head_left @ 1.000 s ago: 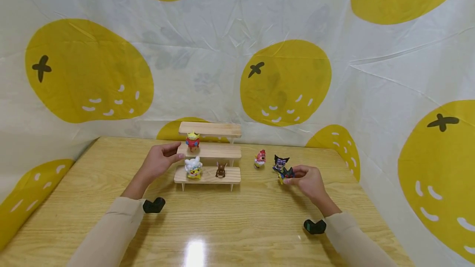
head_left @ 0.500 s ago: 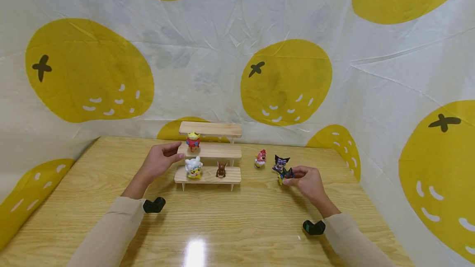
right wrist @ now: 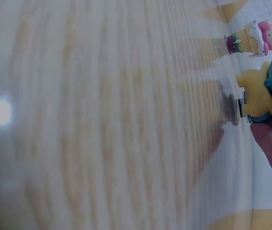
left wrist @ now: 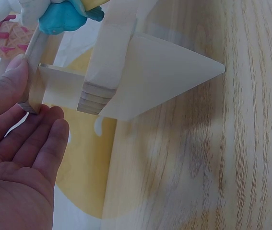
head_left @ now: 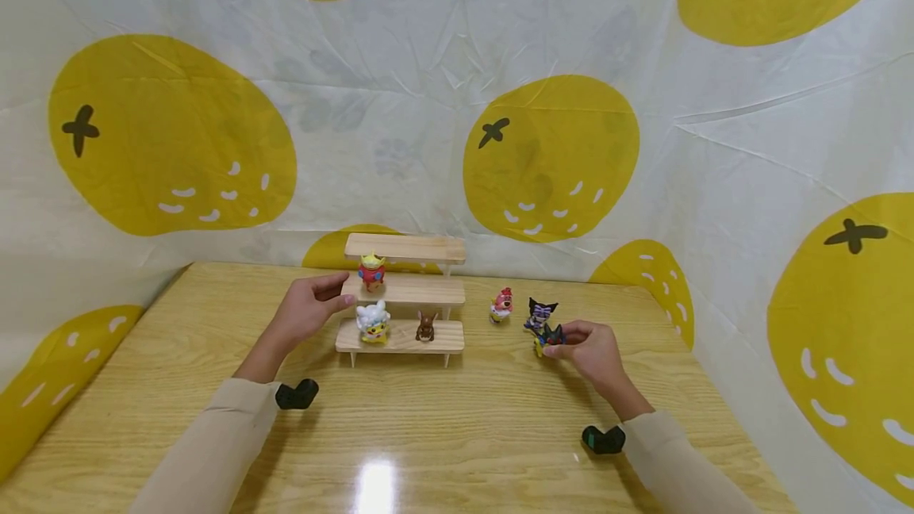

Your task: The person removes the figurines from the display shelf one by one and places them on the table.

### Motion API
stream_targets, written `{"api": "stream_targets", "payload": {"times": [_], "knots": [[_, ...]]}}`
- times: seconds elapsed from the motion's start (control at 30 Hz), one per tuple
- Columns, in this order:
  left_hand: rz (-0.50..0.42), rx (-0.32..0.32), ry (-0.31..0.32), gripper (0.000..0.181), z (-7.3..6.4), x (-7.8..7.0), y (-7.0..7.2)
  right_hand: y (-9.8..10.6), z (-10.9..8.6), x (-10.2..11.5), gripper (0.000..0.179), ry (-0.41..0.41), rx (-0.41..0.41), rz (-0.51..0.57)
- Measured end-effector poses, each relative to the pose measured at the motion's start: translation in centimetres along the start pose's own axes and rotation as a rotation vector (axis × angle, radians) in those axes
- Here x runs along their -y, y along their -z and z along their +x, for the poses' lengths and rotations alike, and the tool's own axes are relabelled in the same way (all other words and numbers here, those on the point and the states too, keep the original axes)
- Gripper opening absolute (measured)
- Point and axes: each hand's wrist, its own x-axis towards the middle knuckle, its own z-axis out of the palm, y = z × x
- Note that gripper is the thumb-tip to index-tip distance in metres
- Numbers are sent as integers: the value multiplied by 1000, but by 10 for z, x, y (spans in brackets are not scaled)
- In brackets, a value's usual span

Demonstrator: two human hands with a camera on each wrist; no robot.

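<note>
My left hand (head_left: 303, 314) holds the left end of the middle tier of a three-tier wooden display stand (head_left: 421, 289), thumb on top and fingers below in the left wrist view. My right hand (head_left: 594, 351) pinches a small yellow figurine (right wrist: 258, 91) with a dark eared hood, close over the table. Behind it stands a black-eared purple figurine (head_left: 540, 312). A pink bear figurine (head_left: 501, 306) is farther left. On the middle tier sits a red figurine with a yellow top (head_left: 371, 274). The bottom tier bears a white-and-yellow figurine (head_left: 374, 327) and a brown figurine (head_left: 425, 327).
The wooden table (head_left: 443, 427) reaches back to a white cloth (head_left: 400, 133) printed with large yellow fruits, which also hangs along both sides. Dark wrist-camera mounts (head_left: 604, 439) sit below each hand. A bright light reflection shows on the table front.
</note>
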Motion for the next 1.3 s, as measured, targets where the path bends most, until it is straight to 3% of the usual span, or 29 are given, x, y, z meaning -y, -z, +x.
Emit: {"api": "stream_targets", "payload": {"times": [1.3], "knots": [[9, 5, 20, 61, 2, 0, 0, -2, -2, 3, 38, -5, 7, 29]]}}
